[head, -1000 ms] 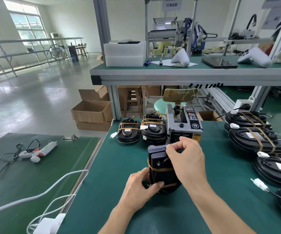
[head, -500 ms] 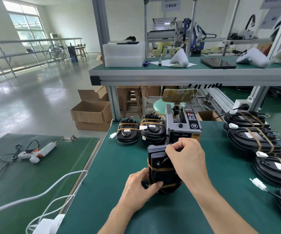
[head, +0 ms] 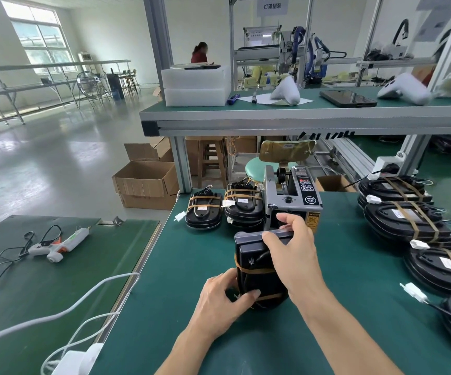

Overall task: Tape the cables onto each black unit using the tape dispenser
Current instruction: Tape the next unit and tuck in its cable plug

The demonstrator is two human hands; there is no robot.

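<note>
A black unit [head: 251, 255] with a coiled cable and two brown tape bands lies on the green mat in front of the grey tape dispenser [head: 290, 200]. My left hand [head: 223, 301] grips its near end, thumb over the lower band. My right hand [head: 292, 250] lies across its far end, fingers curled over the top edge, just below the dispenser's mouth. Two taped units [head: 204, 212] sit left of the dispenser. A row of taped units [head: 405, 220] runs along the right.
A raised shelf [head: 300, 117] overhangs the back of the bench, carrying foam blocks [head: 195, 85] and a phone. A glue gun [head: 59, 243] and white cables [head: 83, 304] lie on the left table. Cardboard boxes [head: 145, 182] stand on the floor. A person sits far behind.
My right hand has slid slightly along the unit's far edge, the fingers now wrapped over its top. My left hand and the unit hold their place.
</note>
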